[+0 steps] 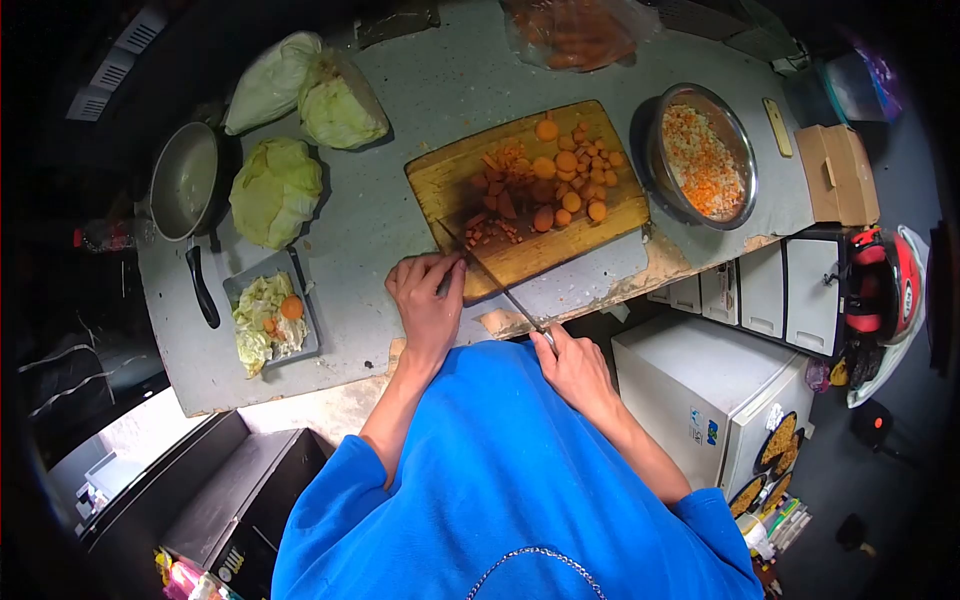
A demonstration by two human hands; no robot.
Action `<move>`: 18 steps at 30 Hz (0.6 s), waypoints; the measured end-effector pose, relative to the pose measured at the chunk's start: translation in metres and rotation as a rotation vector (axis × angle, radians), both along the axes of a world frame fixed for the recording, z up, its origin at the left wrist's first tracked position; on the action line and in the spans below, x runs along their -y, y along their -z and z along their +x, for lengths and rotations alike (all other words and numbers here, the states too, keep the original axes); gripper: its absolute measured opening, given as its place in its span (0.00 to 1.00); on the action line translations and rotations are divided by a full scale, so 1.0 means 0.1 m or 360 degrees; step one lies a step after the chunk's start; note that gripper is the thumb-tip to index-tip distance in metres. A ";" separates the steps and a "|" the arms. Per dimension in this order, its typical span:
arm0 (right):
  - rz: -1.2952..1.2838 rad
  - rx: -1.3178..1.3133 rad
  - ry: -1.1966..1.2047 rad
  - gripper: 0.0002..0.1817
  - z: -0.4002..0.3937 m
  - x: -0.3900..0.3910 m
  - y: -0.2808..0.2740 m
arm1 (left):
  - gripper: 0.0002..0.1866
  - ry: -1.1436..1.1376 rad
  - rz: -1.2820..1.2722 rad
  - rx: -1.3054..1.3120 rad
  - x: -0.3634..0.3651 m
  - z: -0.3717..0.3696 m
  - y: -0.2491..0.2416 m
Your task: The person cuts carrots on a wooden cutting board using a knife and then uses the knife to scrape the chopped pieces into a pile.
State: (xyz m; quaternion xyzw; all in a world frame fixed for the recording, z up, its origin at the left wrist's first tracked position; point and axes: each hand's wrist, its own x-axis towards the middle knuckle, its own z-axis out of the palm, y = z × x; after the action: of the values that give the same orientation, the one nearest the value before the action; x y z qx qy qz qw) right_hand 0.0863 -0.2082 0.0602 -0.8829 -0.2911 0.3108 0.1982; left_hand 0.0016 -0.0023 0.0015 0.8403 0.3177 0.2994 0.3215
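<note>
My right hand (578, 372) grips the handle of a kitchen knife (503, 288), low at the table's front edge. Its blade slants up and left over the near left part of a wooden cutting board (590, 235). By the board's left corner, my left hand (428, 302) has its fingers bent and drawn together beside the blade; whatever they hold, if anything, is hidden. Small diced carrot (490, 230) lies just past the blade. Round carrot slices (566, 162) and larger carrot pieces spread over the board's middle and right.
A metal bowl (750, 165) of chopped carrot and pale bits stands right of the board. Cabbages (277, 192), a frying pan (186, 180) and a grey tray (310, 335) of scraps are at left. A bag of carrots (580, 35) lies at the back.
</note>
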 end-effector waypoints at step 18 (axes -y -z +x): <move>0.0099 -0.0103 0.0150 0.22 -0.03 0.05 0.01 | 0.08 -0.0018 0.0010 -0.0108 0.01 0.05 0.05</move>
State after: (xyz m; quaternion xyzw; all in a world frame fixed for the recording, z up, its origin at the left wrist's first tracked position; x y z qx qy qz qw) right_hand 0.0830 -0.2130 0.0588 -0.8785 -0.2521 0.3204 0.2491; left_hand 0.0070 -0.0034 -0.0039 0.8491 0.3323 0.2734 0.3062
